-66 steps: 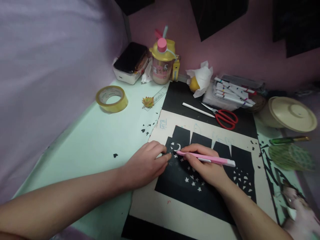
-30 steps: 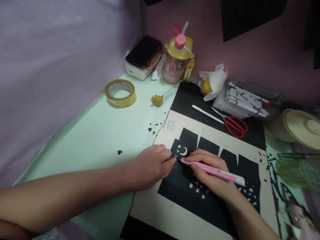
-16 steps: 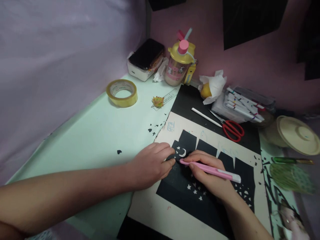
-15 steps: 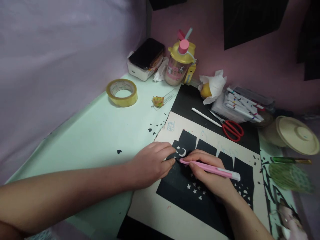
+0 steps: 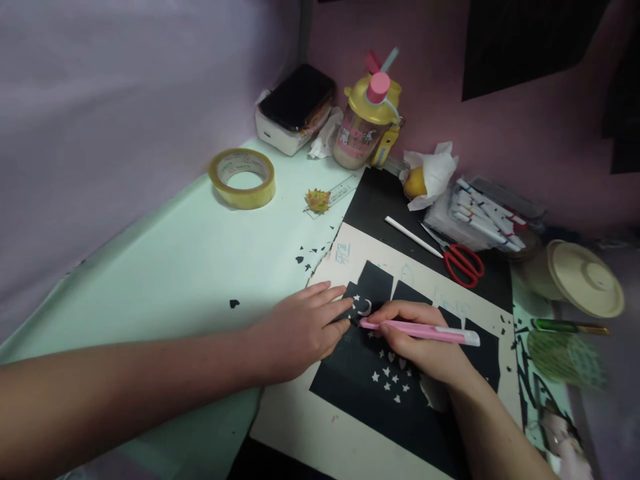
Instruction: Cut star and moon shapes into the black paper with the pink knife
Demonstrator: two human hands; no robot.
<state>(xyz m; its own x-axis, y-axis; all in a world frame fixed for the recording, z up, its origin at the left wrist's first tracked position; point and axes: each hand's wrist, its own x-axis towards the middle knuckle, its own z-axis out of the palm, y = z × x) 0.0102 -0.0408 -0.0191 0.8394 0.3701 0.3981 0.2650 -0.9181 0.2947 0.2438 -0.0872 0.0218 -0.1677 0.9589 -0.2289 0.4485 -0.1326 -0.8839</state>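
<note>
In the head view, directions run from the middle of the black paper (image 5: 350, 390), which lies on a pale board (image 5: 285, 420) on the bench (image 5: 180, 267). The right hand (image 5: 423, 340) is closed around a pink pen-shaped tool (image 5: 425, 332), whose dark tip meets the paper at about 10 o'clock, hard to make out against the black. The left hand (image 5: 307, 327) lies palm down at 10 o'clock, fingers a little apart, fingertips on the paper's edge and covering part of it. The right forearm hides the paper's 4 o'clock side; a pale patch by that wrist is half covered, and I cannot tell what it is. Both forearms are cut off by the frame. At 1 o'clock lie red-handled scissors (image 5: 463, 265), at 12 a white stick (image 5: 413, 237), at 10 a tape roll (image 5: 243, 179). At 3 a green patterned object (image 5: 565, 360) is blurred; at 4 a pinkish thing (image 5: 570, 447) runs out of frame, unclear.
</note>
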